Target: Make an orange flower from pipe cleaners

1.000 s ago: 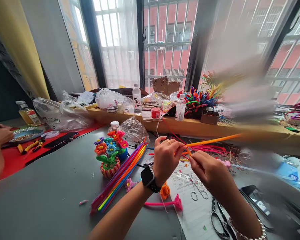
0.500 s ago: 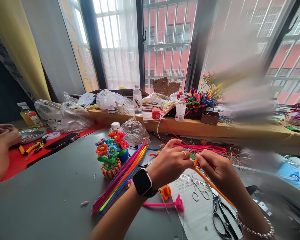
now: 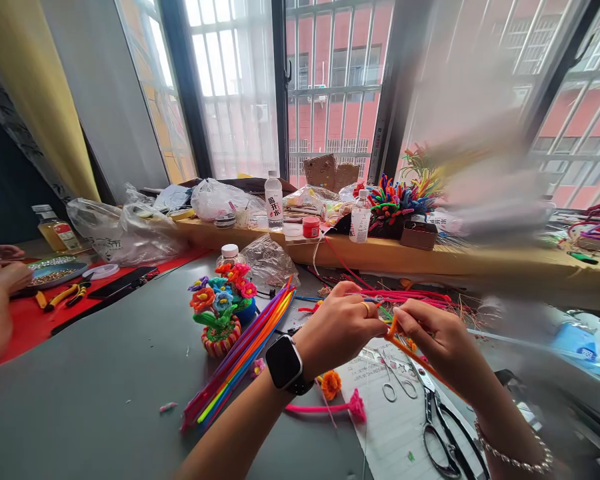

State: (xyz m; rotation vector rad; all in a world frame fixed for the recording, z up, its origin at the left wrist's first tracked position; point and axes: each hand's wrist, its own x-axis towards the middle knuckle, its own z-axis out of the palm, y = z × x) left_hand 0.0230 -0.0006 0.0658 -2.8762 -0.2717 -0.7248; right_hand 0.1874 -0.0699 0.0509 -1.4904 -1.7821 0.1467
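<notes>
An orange pipe cleaner (image 3: 414,359) runs between my two hands and trails down behind my right wrist. My left hand (image 3: 344,319) pinches its bent end. With thumb and fingertips, my right hand (image 3: 433,337) grips the same stem close by. Below them lie small scissors (image 3: 389,390), large black-handled scissors (image 3: 443,427) and a paper sheet (image 3: 380,427). An orange pipe-cleaner flower (image 3: 331,385) and a pink flower (image 3: 357,405) on a long stem rest under my left forearm. A bundle of coloured pipe cleaners (image 3: 245,353) lies left of my wrist.
Pipe-cleaner flowers in a striped pot (image 3: 221,339) stand left of the bundle. Bottles (image 3: 275,203), a red jar (image 3: 311,227) and a box (image 3: 419,235) line the sill. At far left, another person's hands (image 3: 5,277) are beside a bead tray (image 3: 55,272) and yellow pliers (image 3: 65,297).
My right hand has shifted slightly, and the orange pipe cleaner now lies at a slightly different angle. At the far left, the other person's hands have moved a little left.
</notes>
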